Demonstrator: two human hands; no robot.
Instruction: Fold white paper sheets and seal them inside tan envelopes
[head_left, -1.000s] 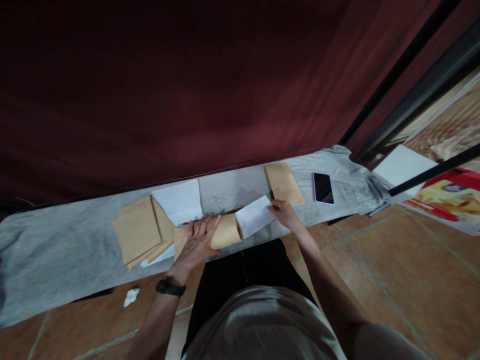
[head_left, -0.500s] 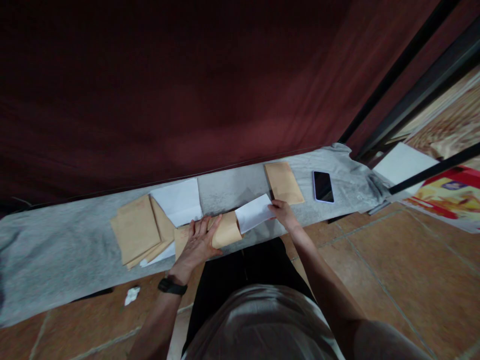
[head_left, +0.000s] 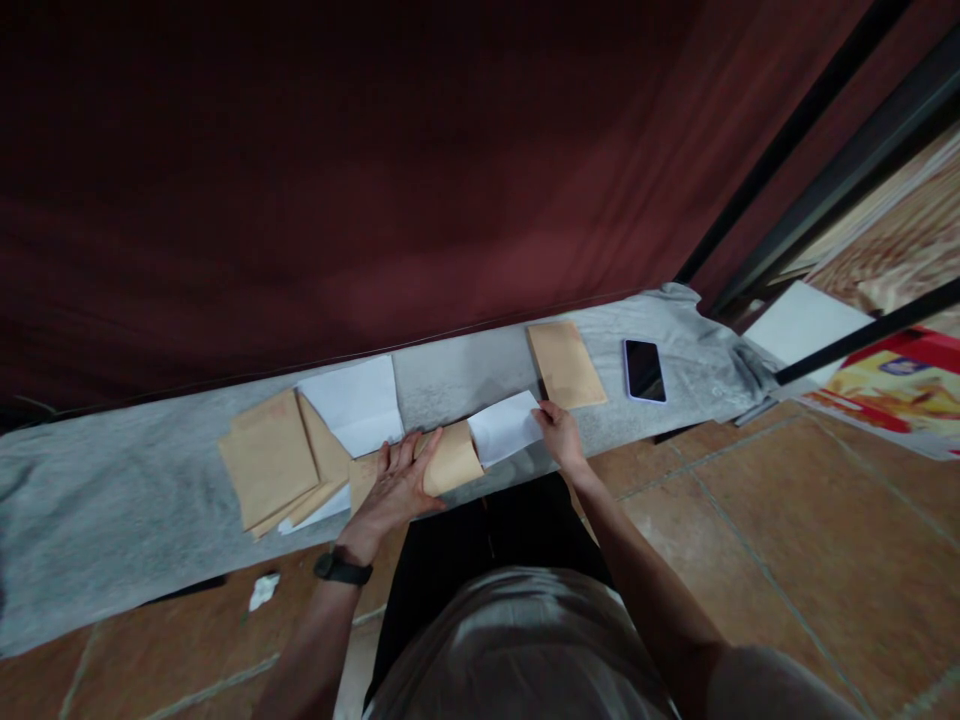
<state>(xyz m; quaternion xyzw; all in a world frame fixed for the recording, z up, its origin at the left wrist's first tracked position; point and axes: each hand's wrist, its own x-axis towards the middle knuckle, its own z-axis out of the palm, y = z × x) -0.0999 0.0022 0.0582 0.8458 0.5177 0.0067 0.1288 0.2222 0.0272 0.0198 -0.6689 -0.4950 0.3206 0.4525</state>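
My left hand [head_left: 397, 488] lies with its fingers spread on a brown envelope [head_left: 454, 458], pressing it against the grey cloth. The envelope's right end gapes, and a folded white paper [head_left: 506, 428] has its left end inside that opening. At the paper's right end, my right hand [head_left: 559, 433] pinches the edge between thumb and fingers. Left of my left hand are several stacked brown envelopes [head_left: 274, 460], with a white sheet [head_left: 360, 405] beside them. Another brown envelope [head_left: 566, 364] lies flat beyond my right hand.
A phone [head_left: 645, 371] lies on the right part of the narrow cloth-covered surface [head_left: 112, 500]. Behind it hangs a dark red curtain [head_left: 375, 200]. Dark metal bars and a red printed box [head_left: 900, 385] are at the right. A crumpled white scrap [head_left: 263, 591] is on the tiled floor.
My right hand has moved slightly left with the white paper, and a little less of the paper shows outside the envelope. My left hand has stayed on the envelope.
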